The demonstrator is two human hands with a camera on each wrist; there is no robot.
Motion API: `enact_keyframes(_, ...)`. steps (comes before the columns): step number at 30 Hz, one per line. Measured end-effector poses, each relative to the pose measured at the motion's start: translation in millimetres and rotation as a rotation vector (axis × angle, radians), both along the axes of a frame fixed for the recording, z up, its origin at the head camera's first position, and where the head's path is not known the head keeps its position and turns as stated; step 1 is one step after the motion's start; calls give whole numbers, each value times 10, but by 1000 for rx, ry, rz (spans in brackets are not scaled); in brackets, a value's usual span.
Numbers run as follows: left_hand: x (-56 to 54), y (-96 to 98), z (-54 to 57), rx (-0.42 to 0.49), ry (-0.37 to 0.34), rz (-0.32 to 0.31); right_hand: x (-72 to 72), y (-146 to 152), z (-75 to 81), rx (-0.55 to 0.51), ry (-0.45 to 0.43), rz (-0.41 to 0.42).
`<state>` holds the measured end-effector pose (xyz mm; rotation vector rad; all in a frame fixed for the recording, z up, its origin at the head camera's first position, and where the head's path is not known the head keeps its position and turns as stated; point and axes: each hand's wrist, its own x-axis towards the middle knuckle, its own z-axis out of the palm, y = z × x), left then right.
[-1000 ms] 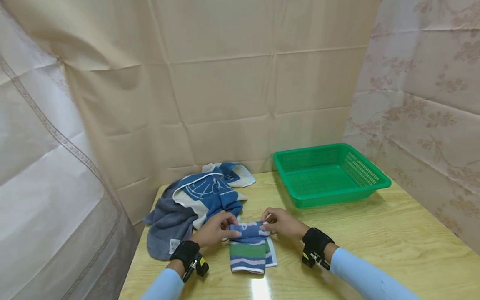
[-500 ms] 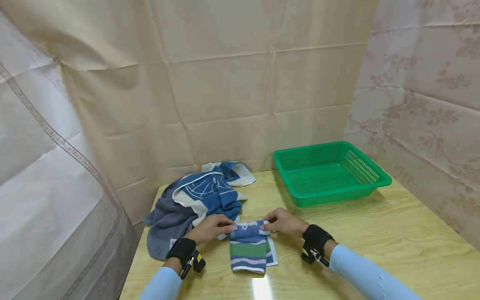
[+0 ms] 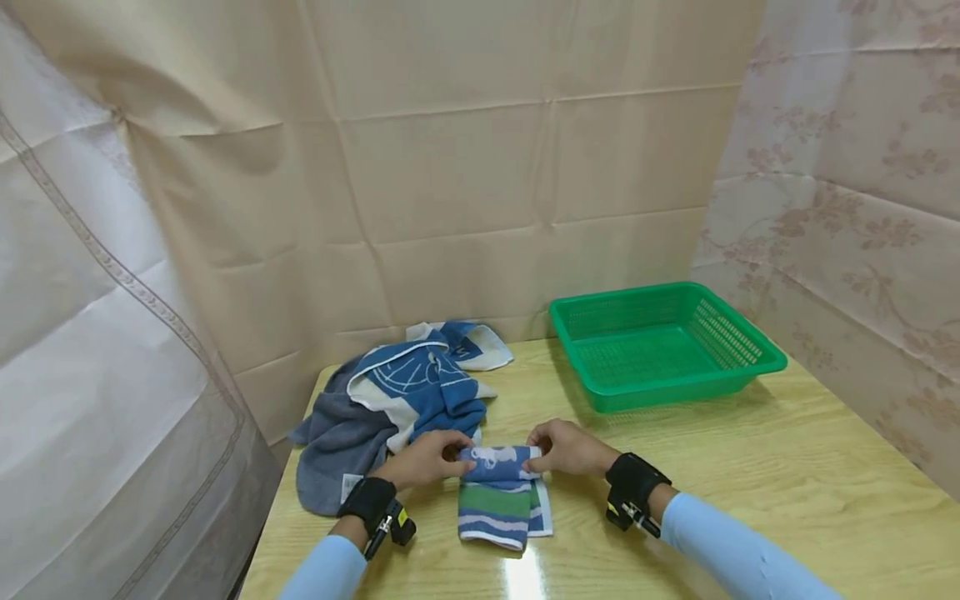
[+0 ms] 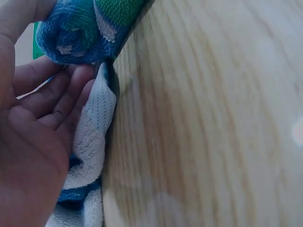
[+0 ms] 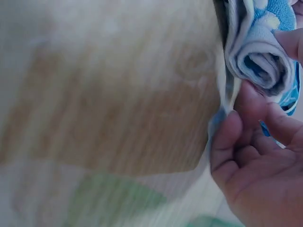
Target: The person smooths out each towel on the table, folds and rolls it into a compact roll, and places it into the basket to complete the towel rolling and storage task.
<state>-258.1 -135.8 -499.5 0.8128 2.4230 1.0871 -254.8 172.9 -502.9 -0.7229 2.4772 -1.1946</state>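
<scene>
A small striped towel (image 3: 495,504) in blue, green and white lies on the table, its far end rolled up and its near part flat. At the left end of the roll, my left hand (image 3: 423,460) holds it between thumb and fingers. My right hand (image 3: 572,448) pinches the right end in the same way. The left wrist view shows one rounded end of the towel roll (image 4: 66,40) between thumb and fingers. In the right wrist view, the spiral end of the rolled towel (image 5: 262,68) sits against the thumb and fingertips.
A grey towel (image 3: 337,458) and a blue-and-white towel (image 3: 408,375) lie crumpled together at the back left, close to my left hand. A green plastic basket (image 3: 675,393) stands at the back right of the wooden table (image 3: 750,492). Cloth curtains (image 3: 450,183) hang behind.
The roll has turned slightly toward me, and a little less flat towel shows. My left hand shifted slightly left, then back onto the roll's end. The basket and the other towels have stayed put.
</scene>
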Motion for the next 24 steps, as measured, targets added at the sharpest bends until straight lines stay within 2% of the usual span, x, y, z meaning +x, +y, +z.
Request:
enact_keyframes(6,46,19,13,70,51,-29,62,-45,-15,35,174,5)
enact_keyframes(13,61,55,-51,81,184,16,114,-126,33,171,433,-43)
enact_keyframes(17,89,75,-69,69,254,29,137,-143,21,219,533,-36)
enact_keyframes(20,105,80,-66,85,242,27,143,-138,16,199,552,-29)
enact_keyframes(22,113,72,-62,104,194,44,127,-125,2,167,549,-30)
enact_keyframes(24,118,59,-62,127,140,64,100,-103,-20,104,509,-43)
